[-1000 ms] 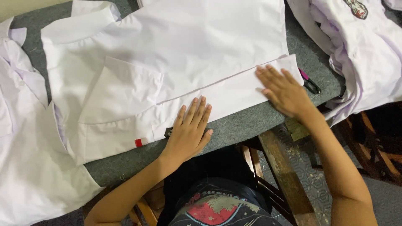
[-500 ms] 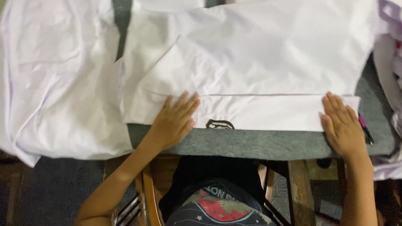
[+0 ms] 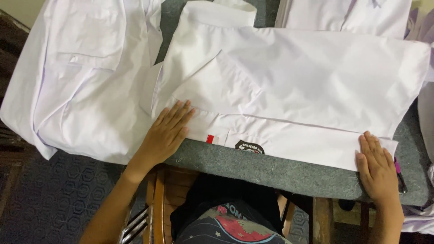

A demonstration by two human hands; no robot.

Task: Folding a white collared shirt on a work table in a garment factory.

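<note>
A white shirt (image 3: pixel 298 86) lies spread on the grey felt-covered table (image 3: pixel 275 169), its near edge folded into a long strip. My left hand (image 3: pixel 165 135) presses flat on that strip's left end, fingers apart, beside a small red and white tag (image 3: pixel 212 139) and a dark round badge (image 3: pixel 250 147). At the strip's right end my right hand (image 3: pixel 375 165) lies flat on the shirt's corner, fingers together. Neither hand grips anything.
Another white shirt (image 3: pixel 77 81) hangs over the table's left end. More white cloth (image 3: pixel 348 13) lies at the far edge, and pale cloth (image 3: pixel 425 117) at the right. A pink and black pen (image 3: pixel 400 176) sits by my right hand. A wooden chair (image 3: pixel 158 203) stands below.
The view shifted right and the shirt now sits more centred. Both hands slid apart along the folded strip, the right hand toward its right corner, the left near the tag.
</note>
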